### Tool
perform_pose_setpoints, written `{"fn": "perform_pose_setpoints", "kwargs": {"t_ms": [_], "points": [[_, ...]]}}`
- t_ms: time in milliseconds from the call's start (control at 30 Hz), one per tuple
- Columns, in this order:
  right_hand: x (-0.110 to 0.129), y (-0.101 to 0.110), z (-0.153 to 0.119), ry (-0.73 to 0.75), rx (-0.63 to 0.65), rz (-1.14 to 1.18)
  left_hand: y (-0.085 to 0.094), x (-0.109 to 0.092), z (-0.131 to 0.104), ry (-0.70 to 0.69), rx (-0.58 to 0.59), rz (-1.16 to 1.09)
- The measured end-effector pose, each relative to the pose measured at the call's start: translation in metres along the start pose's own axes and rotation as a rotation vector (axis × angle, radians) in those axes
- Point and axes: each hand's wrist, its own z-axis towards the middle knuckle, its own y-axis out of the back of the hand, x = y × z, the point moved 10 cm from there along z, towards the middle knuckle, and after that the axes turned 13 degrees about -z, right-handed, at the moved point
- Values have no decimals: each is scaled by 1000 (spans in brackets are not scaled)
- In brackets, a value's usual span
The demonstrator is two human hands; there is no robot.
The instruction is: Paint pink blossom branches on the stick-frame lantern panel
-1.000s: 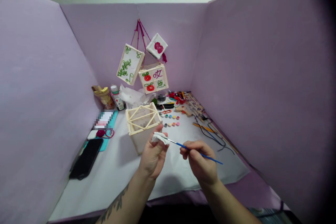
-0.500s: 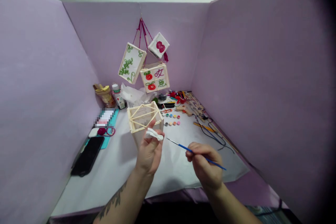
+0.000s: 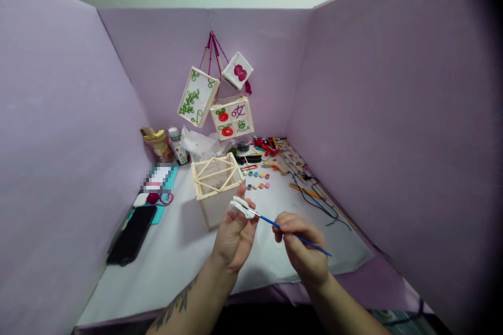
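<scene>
Between the fingers of my left hand (image 3: 234,235) is a folded white tissue (image 3: 241,206). My right hand (image 3: 302,243) pinches a thin blue paintbrush (image 3: 269,221) along its handle. The brush tip lies against the tissue; the tip itself is partly hidden in its folds. Just behind my left hand stands a box-shaped wooden stick frame (image 3: 217,178) with pale sides and diagonal sticks across its top. Small paint pots (image 3: 259,186) in several colours sit in two rows to the right of the frame.
Decorated lantern panels (image 3: 198,97) hang from purple cords at the back. A black phone (image 3: 132,235) lies at left, near a magenta yarn ball (image 3: 153,197). Jars and bottles (image 3: 159,145) stand at back left. A glue gun (image 3: 275,167), its cord and tools lie at right.
My left hand has moved right with the tissue, and my right hand has shifted slightly left. The brush tip, apart from the tissue before, now touches it.
</scene>
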Motion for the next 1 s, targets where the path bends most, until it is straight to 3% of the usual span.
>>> {"fn": "perform_pose_setpoints", "kwargs": {"t_ms": [133, 333, 567, 833, 1000], "points": [[0, -1, -2, 0, 9, 1, -4, -2, 0, -9, 28, 38], [9, 14, -2, 51, -64, -9, -6, -25, 2, -138, 48, -5], [13, 10, 1, 83, -2, -68, 9, 1, -3, 29, -40, -81], [6, 7, -1, 80, 44, -101, 6, 8, -3, 64, -15, -38], [-1, 7, -2, 68, 55, -132, 8, 8, -2, 51, -62, -23]]}}
